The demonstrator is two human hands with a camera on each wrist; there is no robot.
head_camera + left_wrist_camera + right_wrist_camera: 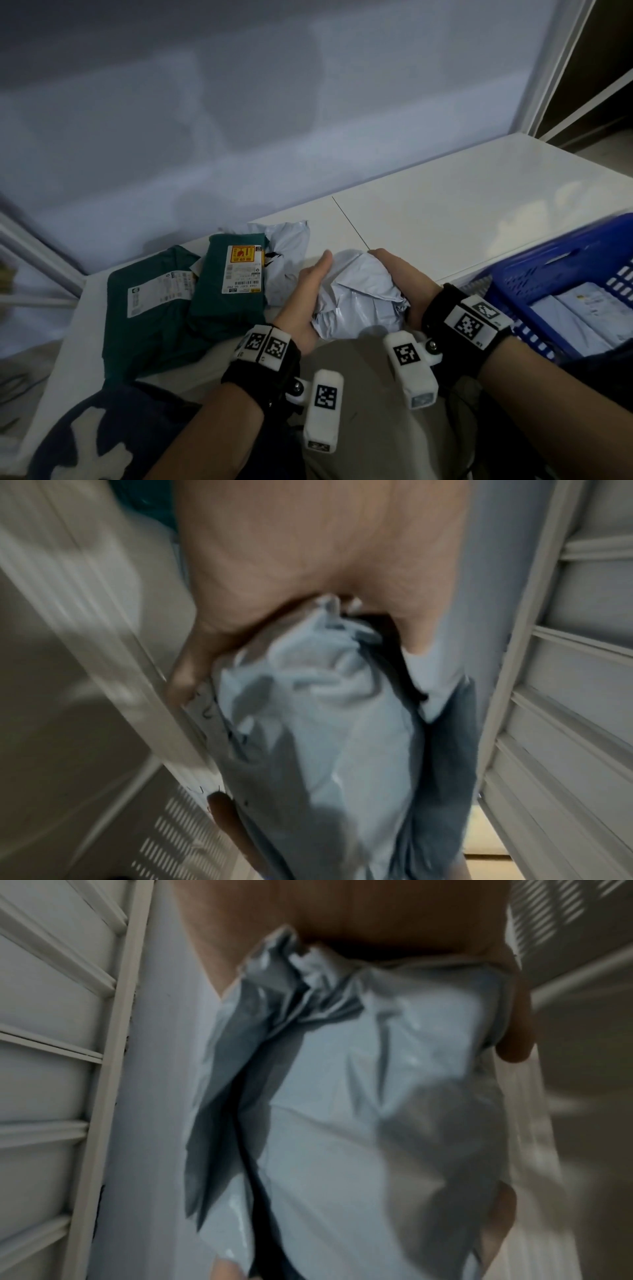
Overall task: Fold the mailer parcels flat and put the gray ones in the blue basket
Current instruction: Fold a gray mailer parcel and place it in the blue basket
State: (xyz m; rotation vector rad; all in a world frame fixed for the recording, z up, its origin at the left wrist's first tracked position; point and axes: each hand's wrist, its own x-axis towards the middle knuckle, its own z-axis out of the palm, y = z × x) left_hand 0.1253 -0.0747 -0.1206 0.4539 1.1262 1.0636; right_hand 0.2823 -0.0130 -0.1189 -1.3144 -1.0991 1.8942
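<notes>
Two hands are clamped on one crumpled gray mailer (pixel 359 294), which is held between them just above the near edge of the white table (pixel 445 205). The left hand (pixel 308 294) grips its left side, thumb laid along the top; the right hand (pixel 402 277) is curled over its right side. In the wrist views, which are blurred, plastic seems to be bunched in each palm, so the fold is judged unfinished. The blue basket (pixel 534 274) stands just right of the right wrist, and gray mailers (pixel 565 315) are already seen inside it. The right hand is therefore the nearer, and the coming move is judged to run rightward. The parcel's long axis appears to run away from the body. Two green mailers (pixel 154 308) and another gray mailer (pixel 287 253) lie to the left on the table.
</notes>
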